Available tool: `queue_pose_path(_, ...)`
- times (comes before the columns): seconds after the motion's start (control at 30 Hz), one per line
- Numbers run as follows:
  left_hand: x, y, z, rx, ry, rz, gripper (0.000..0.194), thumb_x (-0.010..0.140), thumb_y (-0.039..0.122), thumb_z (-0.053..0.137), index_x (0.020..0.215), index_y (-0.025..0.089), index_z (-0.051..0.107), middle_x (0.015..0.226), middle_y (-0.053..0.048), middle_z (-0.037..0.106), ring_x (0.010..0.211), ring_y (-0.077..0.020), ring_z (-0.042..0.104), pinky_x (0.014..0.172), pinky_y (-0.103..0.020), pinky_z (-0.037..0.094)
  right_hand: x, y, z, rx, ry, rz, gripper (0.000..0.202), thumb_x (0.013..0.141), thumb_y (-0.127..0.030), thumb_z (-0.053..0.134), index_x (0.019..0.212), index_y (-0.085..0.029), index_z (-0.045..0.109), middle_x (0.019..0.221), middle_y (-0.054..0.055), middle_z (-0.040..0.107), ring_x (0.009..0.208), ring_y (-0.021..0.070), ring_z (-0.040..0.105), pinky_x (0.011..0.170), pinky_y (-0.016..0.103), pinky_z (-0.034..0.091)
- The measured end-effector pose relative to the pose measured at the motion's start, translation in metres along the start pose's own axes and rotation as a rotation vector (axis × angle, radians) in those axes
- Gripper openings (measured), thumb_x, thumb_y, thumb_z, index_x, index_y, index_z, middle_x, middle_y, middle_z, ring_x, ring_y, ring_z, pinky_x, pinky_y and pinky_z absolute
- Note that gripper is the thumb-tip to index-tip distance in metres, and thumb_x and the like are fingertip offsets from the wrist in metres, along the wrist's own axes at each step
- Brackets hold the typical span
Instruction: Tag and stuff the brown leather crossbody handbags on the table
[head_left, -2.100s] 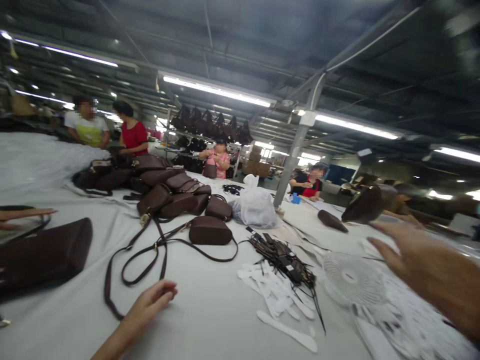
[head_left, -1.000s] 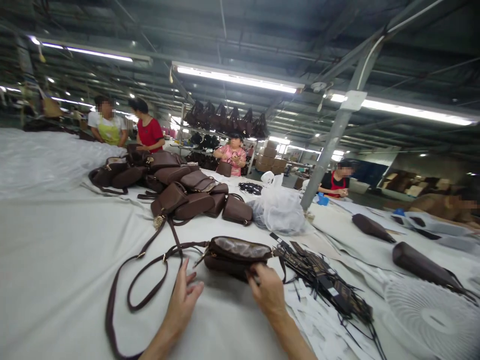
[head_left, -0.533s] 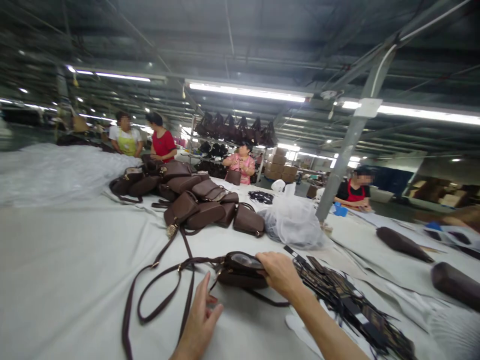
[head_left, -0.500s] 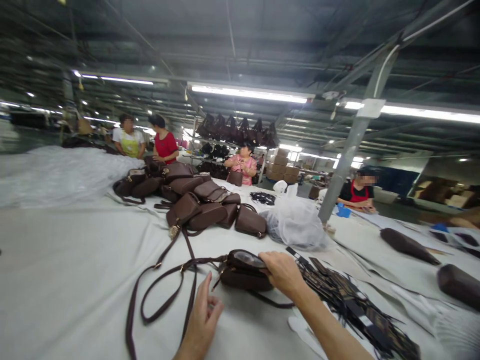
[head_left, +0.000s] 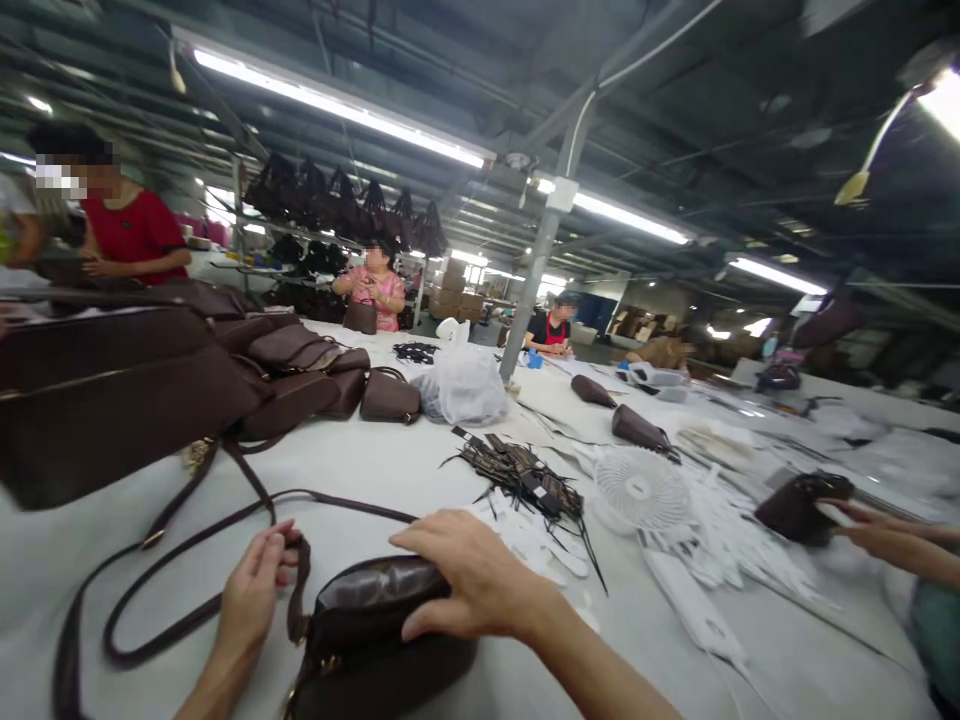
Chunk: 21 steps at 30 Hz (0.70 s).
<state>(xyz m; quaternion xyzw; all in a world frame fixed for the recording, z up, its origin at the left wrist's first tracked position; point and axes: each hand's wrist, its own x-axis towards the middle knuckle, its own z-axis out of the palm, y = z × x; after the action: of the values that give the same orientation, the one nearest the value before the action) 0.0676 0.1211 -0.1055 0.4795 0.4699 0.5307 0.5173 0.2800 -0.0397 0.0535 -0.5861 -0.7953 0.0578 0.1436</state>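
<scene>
Right grip point(head_left: 476, 580): clamped on brown bag point(head_left: 390, 655) beneath | Left grip point(head_left: 255, 575): pinched on strap point(head_left: 299, 590) | Step: apparently steadying bag | Next: likely needs slack strap

No text, brand or number can be read. On the desk point(head_left: 356, 468), just left of the white fan point(head_left: 611, 487), black tags point(head_left: 510, 470) lie in a heap; a few show pale patches, but any print is too small and blurred to make out. The hub of the fan has a small mark in its middle, likewise illegible. Nearer than the fan and well to its left, the brown handbag point(head_left: 390, 665) has small gold-coloured fittings point(head_left: 330, 662) with no legible lettering. Whether the gold-coloured charm point(head_left: 198, 456), farther left of the fan, bears lettering cannot be told.
</scene>
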Motion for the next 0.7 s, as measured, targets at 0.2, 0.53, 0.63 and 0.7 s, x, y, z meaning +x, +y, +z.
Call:
queue_pose_path(0.2,0.002,-0.003,-0.001,0.071,0.011,0.038,0.058,0.061,0.064,0.062,0.095,0.017,0.065,0.086,-0.004,0.069,0.061,-0.0149,0.056,0.051,-0.024,0.046,-0.088,0.127,-0.004,-0.045,0.362,0.719,0.032,0.091,-0.03,0.041,0.078,-0.019,0.068,0.075,0.001,0.07,0.073,0.0167,0.064,0.07,0.026,0.045)
queue_pose_path(0.53,0.007,-0.009,0.003,0.208,-0.006,0.042,0.063,0.058,0.07,0.062,0.096,0.02,0.068,0.078,-0.003,0.07,0.055,-0.0152,0.054,0.05,-0.027,0.048,-0.136,0.248,0.052,-0.224,0.475,0.995,0.023,0.088,-0.021,0.048,0.096,-0.02,0.07,0.098,0.008,0.071,0.092,0.0225,0.066,0.078,0.032,0.046)
queue_pose_path(0.63,0.004,-0.01,0.004,0.22,0.014,0.047,0.064,0.055,0.071,0.064,0.094,0.02,0.068,0.077,-0.004,0.07,0.055,-0.0167,0.056,0.05,-0.028,0.048,-0.108,0.265,0.058,-0.175,0.528,0.902,0.023,0.089,-0.024,0.056,0.109,-0.019,0.066,0.113,0.009,0.067,0.105,0.0235,0.062,0.091,0.037,0.046)
queue_pose_path(0.7,-0.005,-0.011,0.004,0.227,0.042,0.064,0.064,0.057,0.073,0.063,0.091,0.02,0.069,0.073,-0.004,0.068,0.056,-0.0188,0.057,0.051,-0.03,0.048,-0.066,0.27,0.07,-0.046,0.633,0.837,0.024,0.091,-0.028,0.058,0.113,-0.02,0.063,0.118,0.009,0.064,0.106,0.0226,0.061,0.092,0.041,0.048)
